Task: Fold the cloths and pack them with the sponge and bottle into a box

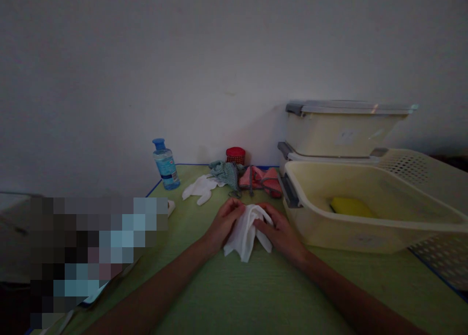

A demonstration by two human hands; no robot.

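A thin white cloth point(244, 235) is bunched between my two hands, just above the green table, with its loose folds hanging toward me. My left hand point(224, 224) pinches its left upper side. On the other side my right hand point(281, 227) grips it, thumb over the front and fingers behind. What kind of cloth piece it is cannot be made out. Beyond the hands lie another crumpled white cloth point(201, 187), a grey-green patterned cloth point(225, 174) and a coral-red cloth with grey trim point(259, 180).
At right stands an open cream bin point(329, 235) with a yellow item point(351, 206) inside; a lidded bin point(329, 132) is stacked behind. A blue bottle point(167, 169) and a red-lidded round container point(236, 155) stand near the wall. A blurred-out patch covers the left.
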